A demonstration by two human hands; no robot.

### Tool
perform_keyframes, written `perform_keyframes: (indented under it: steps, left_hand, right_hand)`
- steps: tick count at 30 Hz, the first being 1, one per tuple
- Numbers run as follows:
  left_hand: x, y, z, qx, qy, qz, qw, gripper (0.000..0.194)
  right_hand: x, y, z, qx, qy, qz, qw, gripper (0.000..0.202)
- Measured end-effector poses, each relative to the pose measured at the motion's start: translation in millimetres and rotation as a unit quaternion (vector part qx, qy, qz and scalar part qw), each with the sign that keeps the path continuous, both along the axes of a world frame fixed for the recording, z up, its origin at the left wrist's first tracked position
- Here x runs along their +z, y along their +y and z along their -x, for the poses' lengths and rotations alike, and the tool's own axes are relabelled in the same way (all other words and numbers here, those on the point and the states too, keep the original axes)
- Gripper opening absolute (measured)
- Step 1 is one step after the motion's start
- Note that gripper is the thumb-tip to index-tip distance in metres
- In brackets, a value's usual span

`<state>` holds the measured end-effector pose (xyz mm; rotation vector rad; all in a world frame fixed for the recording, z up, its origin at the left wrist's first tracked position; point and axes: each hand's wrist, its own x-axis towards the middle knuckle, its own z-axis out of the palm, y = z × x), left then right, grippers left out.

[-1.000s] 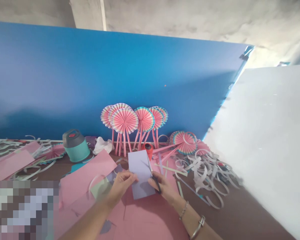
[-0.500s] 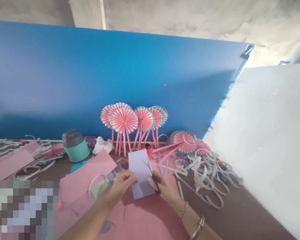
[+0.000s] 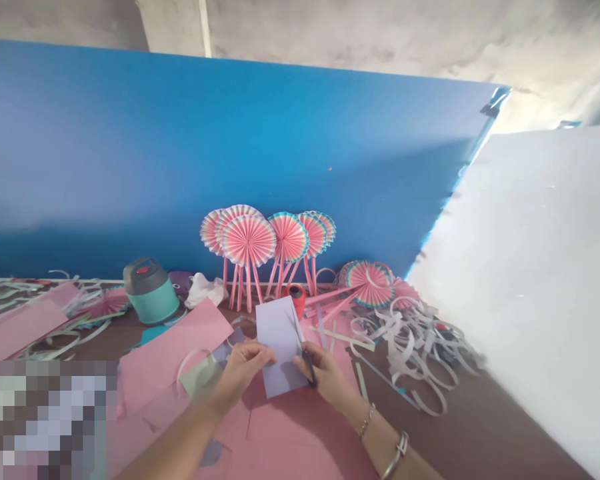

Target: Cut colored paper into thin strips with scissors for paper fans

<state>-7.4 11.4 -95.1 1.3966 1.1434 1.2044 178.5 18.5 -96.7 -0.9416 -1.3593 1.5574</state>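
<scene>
Between my hands, tilted above the pink sheets (image 3: 300,440), is a lavender sheet of paper (image 3: 279,333). My left hand (image 3: 244,368) pinches its left edge between thumb and fingers. Closed around the dark handles of a pair of scissors (image 3: 309,368) is my right hand (image 3: 326,373), at the sheet's right edge. The blades point up and away from me, lying along that edge near its upper right part. A green piece of paper (image 3: 203,375) rests on pink paper beside my left wrist.
Several pink pleated paper fans (image 3: 249,241) stand against the blue board (image 3: 230,133); more fans (image 3: 370,283) lie to the right. Curled paper strips (image 3: 410,347) pile up there. A teal and grey container (image 3: 153,293), white crumpled material (image 3: 206,291) and an orange-red spool (image 3: 298,300) stand behind.
Almost nothing differs. The scissors' handles and my right fingers have shifted very slightly to the left, while the lavender sheet and my left hand keep their places.
</scene>
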Motion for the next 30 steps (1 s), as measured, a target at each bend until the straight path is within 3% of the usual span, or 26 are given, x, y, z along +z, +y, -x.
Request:
perform_keyframes:
  steps: [15,19,20,22,25,30]
  left_hand:
    - [-6.1,1.2,2.4,-0.013,-0.006,0.019,1.0,0.036]
    - [-2.8,-2.7,0.8,-0.028,-0.077,0.03,0.996,0.029]
    - [-0.7,-4.2,0.1,-0.035,-0.113,0.037,0.992,0.031]
    - [3.9,-6.4,-1.4,-0.033,-0.179,0.05,0.982,0.055]
    - [7.6,-5.1,-2.9,0.02,-0.201,0.059,0.978,0.075]
    - [1.7,3.6,-2.8,0.002,-0.182,0.106,0.978,0.048]
  right_hand:
    - [3.7,-2.3,1.8,-0.018,-0.012,0.036,0.999,0.042]
    - [-0.1,-1.1,1.3,-0.019,-0.028,0.047,0.998,0.044]
    - [-1.3,-0.8,1.2,-0.019,-0.031,0.045,0.998,0.044]
    - [-3.2,-0.5,1.1,-0.021,-0.033,0.037,0.999,0.044]
    - [-3.3,-1.3,1.1,-0.025,-0.04,0.028,0.999,0.045]
    - [2.9,-4.8,2.6,-0.021,-0.05,0.012,0.998,0.041]
